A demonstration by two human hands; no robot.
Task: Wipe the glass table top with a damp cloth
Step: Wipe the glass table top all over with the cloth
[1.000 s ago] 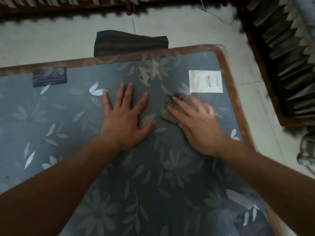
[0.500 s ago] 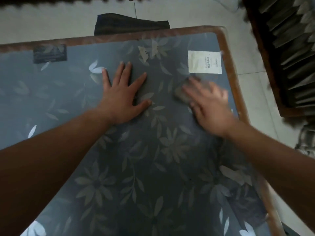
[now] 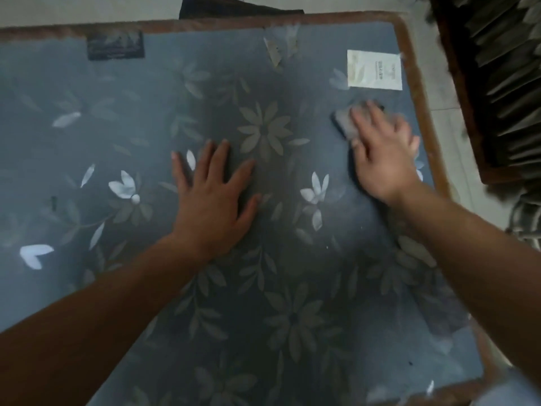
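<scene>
The glass table top [image 3: 87, 118] is blue-grey with a pale flower and leaf pattern and a brown wooden rim. My left hand [image 3: 212, 197] lies flat on the glass near the middle, fingers spread, holding nothing. My right hand [image 3: 383, 153] presses a small grey cloth [image 3: 344, 123] onto the glass close to the right rim. Only the cloth's left end shows past my fingers. The right hand is blurred.
A white label [image 3: 374, 70] sits at the far right corner of the glass, and a dark label [image 3: 115, 45] at the far left. A dark striped mat [image 3: 234, 5] lies on the tiled floor beyond the table. Dark louvred furniture [image 3: 503, 68] stands to the right.
My right hand has slid the cloth rightward, from beside my left hand to near the right rim. My left hand stays flat on the glass. The view has tilted further down.
</scene>
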